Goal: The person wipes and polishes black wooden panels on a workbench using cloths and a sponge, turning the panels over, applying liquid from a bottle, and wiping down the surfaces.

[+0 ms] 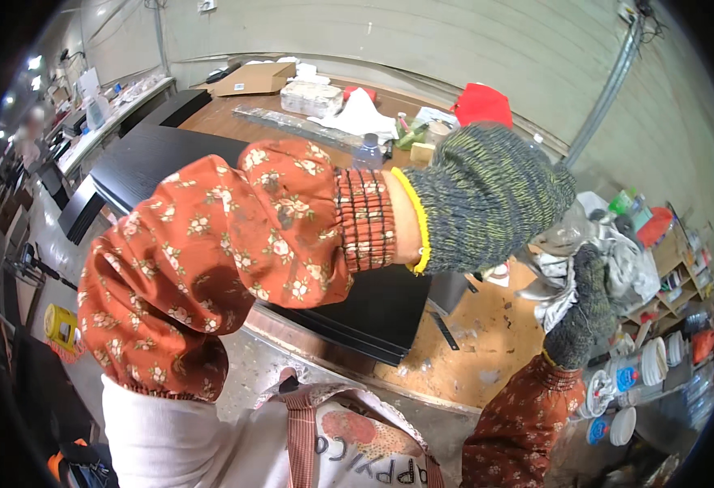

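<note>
My left hand (495, 199), in a grey-green knitted glove with a yellow cuff, is raised and stretched to the right across the bench. Its fingers point away and are hidden behind the back of the glove. Close by its fingertips lies a crumpled clear plastic bag (564, 233). Lower right, my right hand (585, 313) wears a matching glove and is closed on a whitish-grey cloth (559, 281). More of the crumpled pale cloth lies past that hand. Beneath my left arm, black boards (357, 317) are stacked on the bench.
A black metal strip (444, 331) lies on the wooden bench top (495, 358). Along the back stand an opened cardboard box (253, 80), a purple-grey bottle (367, 152) and a red cloth (483, 104). White tubs (654, 362) and a compartment shelf (670, 293) crowd the right. A yellow bucket (62, 325) is at left.
</note>
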A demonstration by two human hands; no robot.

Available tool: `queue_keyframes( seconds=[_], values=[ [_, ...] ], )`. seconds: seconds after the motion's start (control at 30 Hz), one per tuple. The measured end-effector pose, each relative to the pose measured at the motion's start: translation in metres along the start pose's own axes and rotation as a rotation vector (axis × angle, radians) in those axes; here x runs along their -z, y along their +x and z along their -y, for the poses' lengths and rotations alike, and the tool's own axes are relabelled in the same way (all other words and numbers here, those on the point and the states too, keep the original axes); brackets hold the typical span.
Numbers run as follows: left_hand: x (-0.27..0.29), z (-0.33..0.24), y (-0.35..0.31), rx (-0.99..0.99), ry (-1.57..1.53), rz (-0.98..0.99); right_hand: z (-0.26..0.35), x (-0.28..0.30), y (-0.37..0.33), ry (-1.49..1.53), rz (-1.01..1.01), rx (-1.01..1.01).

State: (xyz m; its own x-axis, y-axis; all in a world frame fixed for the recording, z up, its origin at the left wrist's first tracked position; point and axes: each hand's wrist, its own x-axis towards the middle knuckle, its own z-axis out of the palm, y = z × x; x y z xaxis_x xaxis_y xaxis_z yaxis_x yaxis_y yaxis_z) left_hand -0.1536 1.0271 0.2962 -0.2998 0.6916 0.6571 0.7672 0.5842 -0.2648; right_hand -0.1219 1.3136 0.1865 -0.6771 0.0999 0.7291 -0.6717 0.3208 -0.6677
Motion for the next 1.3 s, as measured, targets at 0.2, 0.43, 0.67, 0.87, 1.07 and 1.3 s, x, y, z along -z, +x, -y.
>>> queue_keyframes(
  seconds=[0.2, 0.43, 0.67, 0.87, 1.07, 1.3],
  values=[
    [0.012, 0.036, -0.01, 0.017, 0.083, 0.21, 0.003, -0.094, 0.024, 0.052, -0.014, -0.142],
    [0.063, 0.084, -0.099, 0.161, 0.123, 0.449, 0.047, -0.192, 0.04, -0.323, 0.148, 0.271],
    [0.045, 0.23, -0.284, 0.956, -1.127, -0.005, 0.087, -0.317, 0.056, -0.563, 0.228, 0.029],
    [0.088, 0.332, -0.433, 1.137, -0.724, -0.094, 0.139, -0.451, 0.021, -0.491, 0.544, -0.291],
    [0.095, 0.325, -0.46, 1.078, -0.897, -0.492, 0.117, -0.559, -0.009, -0.725, 0.924, 0.325],
    [0.09, 0.326, -0.467, 1.098, -0.907, -0.408, -0.002, -0.385, 0.031, -1.193, 0.301, -0.184]
  ],
)
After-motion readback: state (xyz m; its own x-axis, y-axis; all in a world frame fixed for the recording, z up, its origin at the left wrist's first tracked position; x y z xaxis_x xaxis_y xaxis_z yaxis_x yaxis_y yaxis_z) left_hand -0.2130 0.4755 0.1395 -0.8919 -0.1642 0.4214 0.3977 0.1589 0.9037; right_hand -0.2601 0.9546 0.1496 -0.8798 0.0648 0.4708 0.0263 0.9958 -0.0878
